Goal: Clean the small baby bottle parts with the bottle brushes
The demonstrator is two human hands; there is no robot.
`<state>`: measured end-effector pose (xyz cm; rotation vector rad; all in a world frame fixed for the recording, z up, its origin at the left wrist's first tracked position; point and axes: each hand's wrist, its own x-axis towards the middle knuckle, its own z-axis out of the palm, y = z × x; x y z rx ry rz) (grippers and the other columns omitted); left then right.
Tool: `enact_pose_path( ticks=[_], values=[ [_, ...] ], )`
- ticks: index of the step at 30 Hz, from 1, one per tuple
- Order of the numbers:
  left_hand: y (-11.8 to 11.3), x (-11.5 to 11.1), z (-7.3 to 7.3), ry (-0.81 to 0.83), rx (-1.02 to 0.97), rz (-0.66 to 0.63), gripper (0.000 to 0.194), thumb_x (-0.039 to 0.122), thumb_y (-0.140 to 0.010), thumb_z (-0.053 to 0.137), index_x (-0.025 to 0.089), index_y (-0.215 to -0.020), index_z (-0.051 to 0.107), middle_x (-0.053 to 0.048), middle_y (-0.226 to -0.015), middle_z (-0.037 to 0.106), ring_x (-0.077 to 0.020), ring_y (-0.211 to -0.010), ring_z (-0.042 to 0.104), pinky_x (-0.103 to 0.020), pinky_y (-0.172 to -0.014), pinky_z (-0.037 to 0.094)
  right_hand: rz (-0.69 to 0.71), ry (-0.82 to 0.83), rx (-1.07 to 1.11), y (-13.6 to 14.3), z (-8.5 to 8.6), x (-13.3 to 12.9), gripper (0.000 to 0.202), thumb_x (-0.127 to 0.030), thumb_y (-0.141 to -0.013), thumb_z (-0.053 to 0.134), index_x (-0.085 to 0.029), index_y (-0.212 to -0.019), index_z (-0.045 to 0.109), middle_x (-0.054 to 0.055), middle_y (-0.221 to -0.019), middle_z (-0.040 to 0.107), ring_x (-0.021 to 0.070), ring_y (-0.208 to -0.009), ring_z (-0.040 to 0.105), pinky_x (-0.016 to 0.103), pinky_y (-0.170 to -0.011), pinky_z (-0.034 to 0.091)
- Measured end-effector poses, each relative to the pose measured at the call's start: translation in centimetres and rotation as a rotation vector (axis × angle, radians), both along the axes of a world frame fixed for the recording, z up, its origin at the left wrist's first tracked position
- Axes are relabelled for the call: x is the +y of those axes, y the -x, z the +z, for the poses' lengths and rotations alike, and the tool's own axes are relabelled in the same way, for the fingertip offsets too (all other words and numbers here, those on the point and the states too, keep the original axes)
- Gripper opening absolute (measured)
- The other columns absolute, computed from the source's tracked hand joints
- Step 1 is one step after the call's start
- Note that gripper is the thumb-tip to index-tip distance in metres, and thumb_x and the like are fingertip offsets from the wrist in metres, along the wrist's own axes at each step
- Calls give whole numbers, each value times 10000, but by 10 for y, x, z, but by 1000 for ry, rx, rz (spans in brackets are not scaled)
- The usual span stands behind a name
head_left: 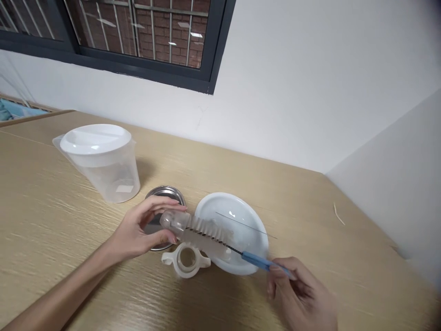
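My left hand (144, 230) grips a small clear dome-ended cap (174, 222) between thumb and fingers. My right hand (299, 289) is closed around the blue handle of a bottle brush (257, 261). The brush's twisted wire and white bristles point left, with the tip at the cap's mouth; how far it reaches inside is hard to make out. Below the brush sits a white two-handled ring (186, 272) on the table. Under and behind the brush is a white bowl (210, 198), a thin wire (246, 225) lying across it.
Partly behind my left hand lies a round metal dish (166, 189). A translucent lidded pitcher (113, 172) stands at the left on the wooden table (292, 197). Far right lies a thin pale strip (338, 214). A wall and a barred window bound the back.
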<state>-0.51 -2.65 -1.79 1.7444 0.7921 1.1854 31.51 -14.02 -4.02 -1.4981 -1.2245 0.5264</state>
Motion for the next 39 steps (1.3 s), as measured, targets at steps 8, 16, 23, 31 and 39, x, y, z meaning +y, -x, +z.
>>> enact_pose_path(
  ticks=[8,16,23,31,39],
  values=[
    [-1,1,2,-12,20,34,460,220,-775,839,233,-1196,652,-105,-1179,765,-278,-1112,729,-380,-959,604,-17,-64,15,0,1,2,371,-500,-827,755,-217,-1046,656,18,-734,678,127,-575,608,206,-523,509],
    [1,5,0,6,-5,-32,478,175,-786,827,278,-1212,637,-63,-1216,760,-254,-1154,716,-342,-978,595,62,-6,-176,-8,2,-3,339,-512,-935,609,-220,-782,689,-17,-550,571,114,-485,518,225,-489,419],
    [1,0,0,-2,35,-38,500,165,-798,815,274,-1248,624,-77,-1230,749,-242,-1139,716,-317,-944,598,56,35,-47,-4,4,-1,351,-521,-954,585,-213,-795,643,-26,-543,525,103,-484,469,218,-468,371],
    [1,5,1,-9,19,3,434,217,-799,819,263,-1202,663,-70,-1174,772,-243,-1077,743,-325,-935,605,-37,-110,14,0,0,0,264,-464,-873,722,-244,-1007,663,10,-754,678,137,-611,615,232,-574,522],
    [0,0,-1,-36,71,-21,504,175,-805,811,295,-1256,620,-50,-1217,754,-216,-1138,714,-294,-957,590,8,126,-25,-5,5,0,480,-595,-947,557,-208,-665,589,-24,-502,488,96,-466,432,208,-445,360]
  ],
)
